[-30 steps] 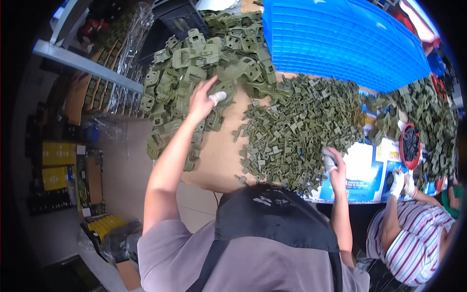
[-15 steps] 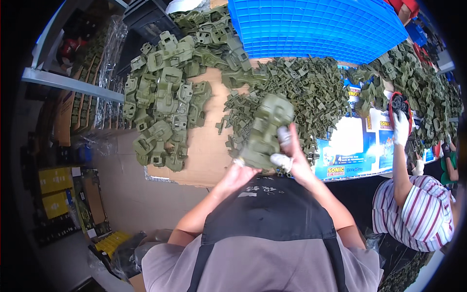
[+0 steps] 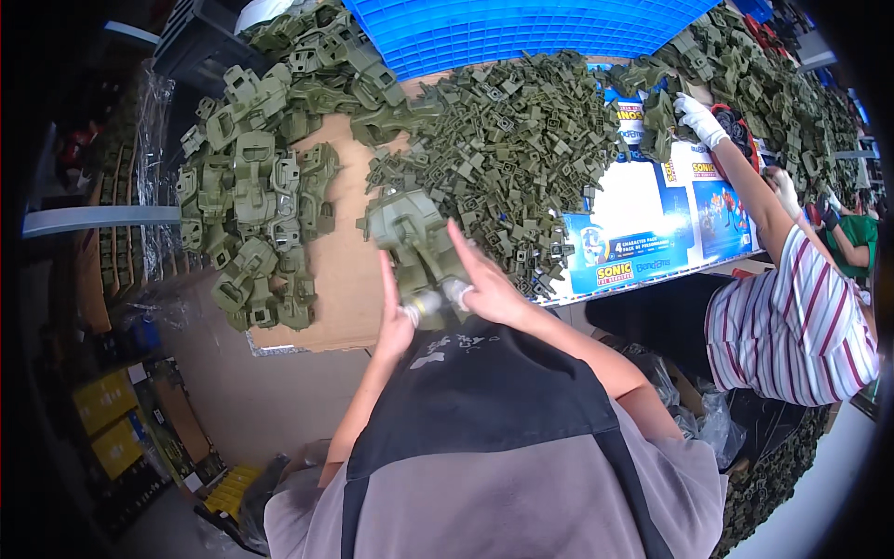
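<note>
Green plastic shell (image 3: 410, 224) sits between my two hands above the near edge of the worktop (image 3: 335, 289), directly in front of my black apron (image 3: 494, 391). My left hand (image 3: 396, 324) grasps its left side and my right hand (image 3: 495, 296) its right, forefingers stretched forward along the flanks, pale-wrapped thumbs meeting over the near end. Motion blurs the shell, and whether any finger supports it from below I cannot tell.

Good handling here, in my judgement, means equal pressure from both sides, thumbs level and a light squeeze, since the plastic looks thin enough to flex. Wrists should turn together so the piece does not twist, and its far end is best held clear of the loose small parts (image 3: 503, 140) heaped just beyond, which could snag it.

Toward the worktop's left edge lies a stack of similar shells (image 3: 256, 177); along the far edge stands a blue crate (image 3: 531, 33). To the right, a co-worker's white-gloved hand (image 3: 700, 119) reaches over the surface.
</note>
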{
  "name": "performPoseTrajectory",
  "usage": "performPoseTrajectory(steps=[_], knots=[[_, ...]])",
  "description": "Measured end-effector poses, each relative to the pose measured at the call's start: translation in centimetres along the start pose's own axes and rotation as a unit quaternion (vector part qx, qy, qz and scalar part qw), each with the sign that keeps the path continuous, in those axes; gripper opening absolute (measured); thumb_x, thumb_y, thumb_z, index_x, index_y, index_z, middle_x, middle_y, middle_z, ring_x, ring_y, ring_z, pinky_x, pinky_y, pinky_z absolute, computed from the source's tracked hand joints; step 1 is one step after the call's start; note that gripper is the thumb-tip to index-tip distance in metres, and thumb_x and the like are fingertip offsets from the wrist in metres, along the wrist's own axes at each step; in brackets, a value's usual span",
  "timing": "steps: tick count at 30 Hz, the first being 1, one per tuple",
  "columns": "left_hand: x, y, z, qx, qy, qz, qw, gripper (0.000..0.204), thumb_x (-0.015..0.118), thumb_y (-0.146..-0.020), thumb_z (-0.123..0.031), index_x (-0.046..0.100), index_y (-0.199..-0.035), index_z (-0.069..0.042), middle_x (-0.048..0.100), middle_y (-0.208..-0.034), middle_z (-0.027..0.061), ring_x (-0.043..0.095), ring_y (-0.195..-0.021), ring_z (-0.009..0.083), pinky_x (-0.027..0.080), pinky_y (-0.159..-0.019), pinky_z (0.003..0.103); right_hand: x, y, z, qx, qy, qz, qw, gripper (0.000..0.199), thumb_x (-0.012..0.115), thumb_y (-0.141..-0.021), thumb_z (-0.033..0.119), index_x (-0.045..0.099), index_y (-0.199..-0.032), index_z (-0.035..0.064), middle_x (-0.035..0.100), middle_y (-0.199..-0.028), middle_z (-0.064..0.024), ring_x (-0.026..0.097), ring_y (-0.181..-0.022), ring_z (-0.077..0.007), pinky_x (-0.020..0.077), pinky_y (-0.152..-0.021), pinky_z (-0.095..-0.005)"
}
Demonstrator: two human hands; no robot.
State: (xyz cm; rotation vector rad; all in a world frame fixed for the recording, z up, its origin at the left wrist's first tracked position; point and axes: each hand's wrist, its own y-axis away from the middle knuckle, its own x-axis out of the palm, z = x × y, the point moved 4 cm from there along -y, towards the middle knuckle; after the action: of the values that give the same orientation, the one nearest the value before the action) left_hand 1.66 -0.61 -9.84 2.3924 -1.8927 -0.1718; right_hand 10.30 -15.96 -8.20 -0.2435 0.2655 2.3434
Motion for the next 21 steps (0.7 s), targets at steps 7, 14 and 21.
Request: performPoseTrajectory(steps=[7,14,21], knots=[[-5.9,1.7,0.8,-0.101,0.294,-0.057,0.949,0.081,0.058,-0.085,-0.023,0.002,-0.144,-0.025,0.047,-0.124,0.0204,0.056,-0.101,0.0281,0.047,-0.087,0.039,-1.7,-1.9,-3.5,-0.028,0.148,-0.069,0.986,0.080,0.067,-0.069,0.012,0.026,-0.139,0.0115,0.036,-0.135,-0.0228,0.032,-0.126,-0.0393,0.0266,-0.106,-0.0402],[-2.8,-0.5,0.3,-0.212,0.369,0.015,0.905,0.074,0.040,-0.085,-0.062,0.042,-0.126,0.000,0.058,-0.109,0.0181,0.059,-0.097,0.0292,0.048,-0.085,0.043,-10.7,-6.2,-8.4,-0.158,0.550,-0.226,0.788,0.039,0.061,-0.063,0.006,0.055,-0.101,0.0105,0.050,-0.108,-0.0123,0.047,-0.098,-0.0314,0.0381,-0.082,-0.0409],[-1.5,-3.1,-2.6,-0.126,0.357,0.088,0.921,0.067,0.057,-0.085,-0.038,0.025,-0.137,-0.008,0.052,-0.116,0.0127,0.062,-0.089,0.0277,0.052,-0.080,0.040,-11.1,-5.8,-7.4,-0.121,0.460,-0.231,0.849,0.026,0.062,-0.067,0.005,0.054,-0.092,0.0080,0.055,-0.091,-0.0121,0.052,-0.086,-0.0301,0.0407,-0.077,-0.0406]])
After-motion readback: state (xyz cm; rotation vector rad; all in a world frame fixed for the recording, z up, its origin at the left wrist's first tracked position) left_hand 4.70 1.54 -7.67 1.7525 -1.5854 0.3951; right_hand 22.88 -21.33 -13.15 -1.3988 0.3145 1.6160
